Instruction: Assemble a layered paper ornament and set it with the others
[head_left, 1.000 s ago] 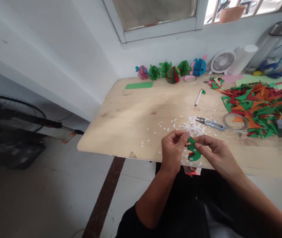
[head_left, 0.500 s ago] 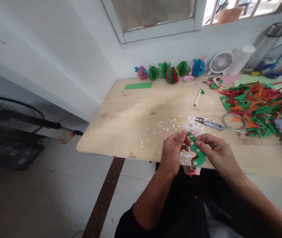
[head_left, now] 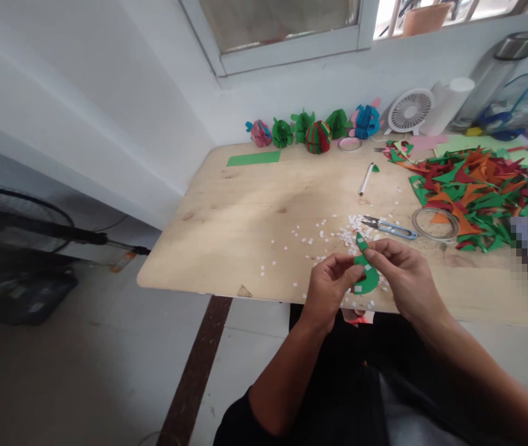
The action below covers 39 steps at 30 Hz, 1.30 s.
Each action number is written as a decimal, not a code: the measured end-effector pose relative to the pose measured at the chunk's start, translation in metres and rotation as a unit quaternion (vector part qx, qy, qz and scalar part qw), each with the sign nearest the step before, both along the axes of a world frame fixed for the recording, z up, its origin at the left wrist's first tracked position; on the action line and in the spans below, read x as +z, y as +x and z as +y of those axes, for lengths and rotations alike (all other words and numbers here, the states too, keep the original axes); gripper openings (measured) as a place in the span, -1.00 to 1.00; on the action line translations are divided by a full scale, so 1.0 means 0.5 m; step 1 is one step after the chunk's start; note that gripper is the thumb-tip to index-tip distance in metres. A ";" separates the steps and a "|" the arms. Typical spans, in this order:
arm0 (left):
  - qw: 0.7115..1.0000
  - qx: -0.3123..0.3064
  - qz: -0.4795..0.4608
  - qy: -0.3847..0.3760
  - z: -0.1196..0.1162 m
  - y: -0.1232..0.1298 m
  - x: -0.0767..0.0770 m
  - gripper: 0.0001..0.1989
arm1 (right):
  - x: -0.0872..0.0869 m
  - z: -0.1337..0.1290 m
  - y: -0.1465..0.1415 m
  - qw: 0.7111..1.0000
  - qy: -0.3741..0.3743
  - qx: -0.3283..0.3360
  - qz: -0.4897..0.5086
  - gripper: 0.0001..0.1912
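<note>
A green paper piece with small white squares on it is held between both hands above the table's front edge. My left hand pinches its left side, thumb on top. My right hand grips its upper right part, near the pointed tip. Small white paper bits lie scattered on the wood just beyond and around the hands. Blue-handled thread snips rest behind my right hand, beside a roll of clear tape.
Cut red, orange and green scraps are heaped at the right. A white pen and a green strip lie farther back. Several folded paper figures and a small white fan stand by the wall. A bottle is at the back right.
My left hand has shifted from the paper's upper tip down to its left side. The green piece has turned and risen slightly, its tip now free. The view has shifted a little.
</note>
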<state>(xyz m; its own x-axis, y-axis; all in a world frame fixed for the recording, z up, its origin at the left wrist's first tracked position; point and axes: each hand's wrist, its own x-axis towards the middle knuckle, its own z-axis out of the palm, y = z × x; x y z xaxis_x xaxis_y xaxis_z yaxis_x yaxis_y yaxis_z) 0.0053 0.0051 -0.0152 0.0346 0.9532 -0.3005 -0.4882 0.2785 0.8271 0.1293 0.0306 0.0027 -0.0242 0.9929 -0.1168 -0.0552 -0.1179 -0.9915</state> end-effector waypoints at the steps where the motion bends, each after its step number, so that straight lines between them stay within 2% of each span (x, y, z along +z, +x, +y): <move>1: 1.000 -0.014 0.005 -0.006 -0.003 0.001 -0.001 -0.75 | -0.001 0.001 0.000 1.000 0.008 -0.007 -0.007 -0.78; 3: 0.999 -0.025 0.021 -0.009 -0.008 0.003 -0.005 -0.77 | -0.003 0.002 0.000 1.000 0.020 -0.016 -0.016 -0.79; 6: 0.998 -0.007 0.064 0.026 -0.013 0.006 -0.017 -0.85 | -0.005 0.007 0.001 1.000 0.009 -0.022 0.005 -0.78; 11: 0.975 -0.007 0.197 0.100 -0.013 -0.005 -0.028 -0.94 | -0.007 0.016 0.007 0.993 -0.078 -0.002 0.087 -0.75; 15: 0.961 -0.006 0.246 0.128 -0.012 -0.015 -0.022 -0.94 | -0.010 0.017 0.007 0.985 -0.110 0.013 0.132 -0.75; 21: 0.969 0.006 0.222 0.111 -0.005 -0.013 -0.023 -0.91 | -0.012 0.000 0.008 0.993 -0.071 0.061 0.071 -0.73; 24: 0.973 0.010 0.209 0.101 -0.006 -0.011 -0.023 -0.87 | -0.015 -0.006 0.009 0.997 -0.055 0.045 0.030 -0.74; 27: 0.979 0.010 0.188 0.079 -0.013 -0.011 -0.020 -0.79 | -0.016 -0.008 0.008 0.998 -0.049 0.003 0.040 -0.75; 30: 0.985 0.015 0.165 0.050 -0.021 -0.011 -0.016 -0.76 | -0.013 -0.008 0.005 0.996 -0.059 -0.004 0.065 -0.77; 35: 0.991 0.030 0.127 0.039 -0.021 -0.010 -0.009 -0.83 | -0.011 -0.011 0.004 0.994 -0.071 0.004 0.088 -0.78; 39: 0.993 0.022 0.101 0.053 -0.019 -0.009 -0.007 -0.81 | -0.014 -0.015 0.007 0.993 -0.070 0.048 0.083 -0.80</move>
<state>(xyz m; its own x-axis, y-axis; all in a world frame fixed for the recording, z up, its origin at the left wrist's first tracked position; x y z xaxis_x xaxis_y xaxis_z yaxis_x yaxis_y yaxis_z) 0.0009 -0.0044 -0.0187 -0.0574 0.9793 -0.1941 -0.3197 0.1662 0.9328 0.1329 0.0230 -0.0041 -0.1492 0.9590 -0.2409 -0.1977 -0.2676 -0.9430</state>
